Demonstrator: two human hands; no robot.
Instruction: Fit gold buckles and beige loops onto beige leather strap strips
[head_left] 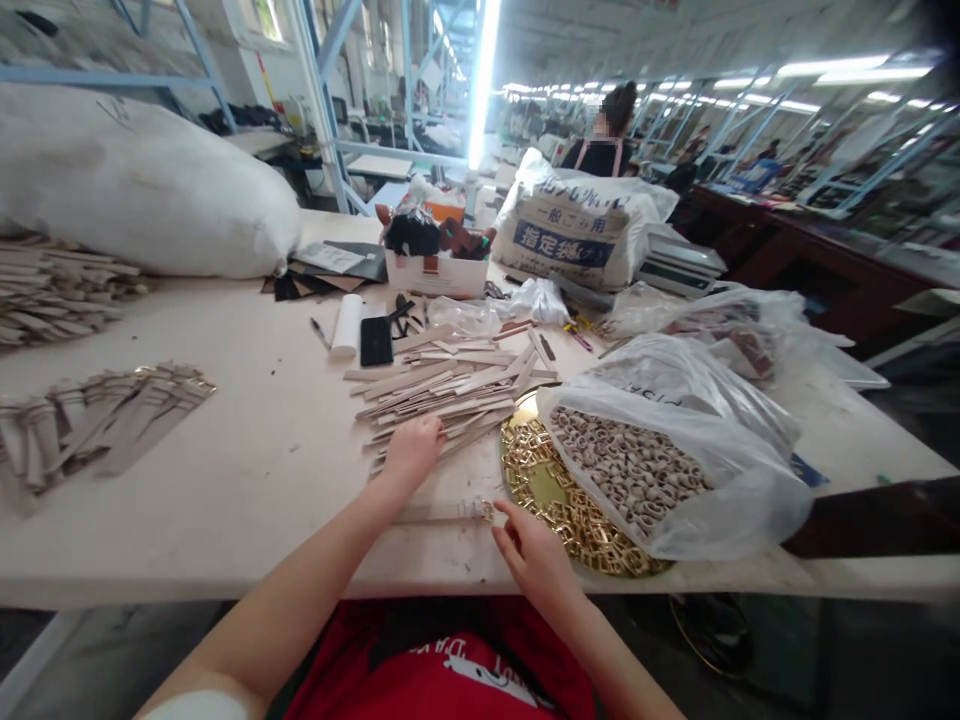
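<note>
My left hand (414, 450) reaches onto the near side of a pile of flat beige straps (442, 385), its fingers closed on a strap there; the fingertips are partly hidden. Below it, one strap with a gold buckle (487, 511) at its right end lies flat near the table's front edge. Beside that buckle is my right hand (534, 548), thumb and fingers apart; I cannot tell whether a fingertip touches it. Right of the pile, a round gold tray (551, 482) carries many small gold buckles. A clear plastic bag (720, 525) of small beige loops (637, 470) overlaps the tray.
Buckled straps (150, 410) lie in a row at left, behind them a strap stack (52, 290) and a big white sack (135, 180). Further back are a black phone (376, 342), a white box (439, 273) and a printed bag (577, 230). A person (604, 140) stands beyond.
</note>
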